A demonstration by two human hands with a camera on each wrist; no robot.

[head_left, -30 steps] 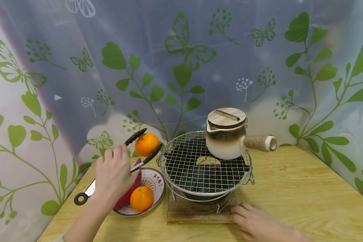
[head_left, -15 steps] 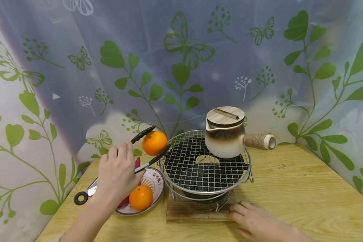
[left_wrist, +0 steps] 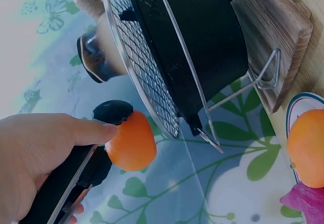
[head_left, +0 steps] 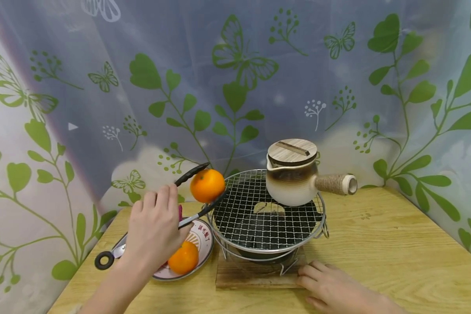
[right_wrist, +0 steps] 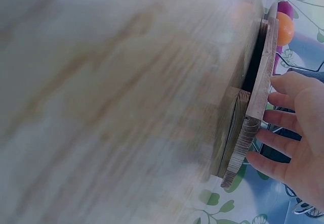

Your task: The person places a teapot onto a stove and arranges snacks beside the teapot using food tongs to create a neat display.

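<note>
My left hand (head_left: 155, 226) grips a pair of metal tongs (head_left: 190, 220) with black tips. Between those tips an orange (head_left: 207, 186) is pinched, raised at the left rim of the round wire grill rack (head_left: 239, 229). In the left wrist view, the thumb (left_wrist: 96, 132) lies along the tongs close to the orange. My right hand (head_left: 333, 285) rests with extended fingers at the right front corner of the wooden board (head_left: 255, 279) under the stove. The right wrist view has its fingertips along the board's edge.
A side-handled clay teapot (head_left: 292, 185) with a wooden lid stands on the rack's back right. Left of the stove, a plate (head_left: 207, 244) bears a second orange (head_left: 183, 258) and a pink fruit (left_wrist: 306, 201), mostly hidden by the left hand. A patterned curtain (head_left: 180, 131) hangs behind.
My left hand has carried the tongs and the orange to the right, from above the plate's far side to the rack's left rim. The right hand stays at the board.
</note>
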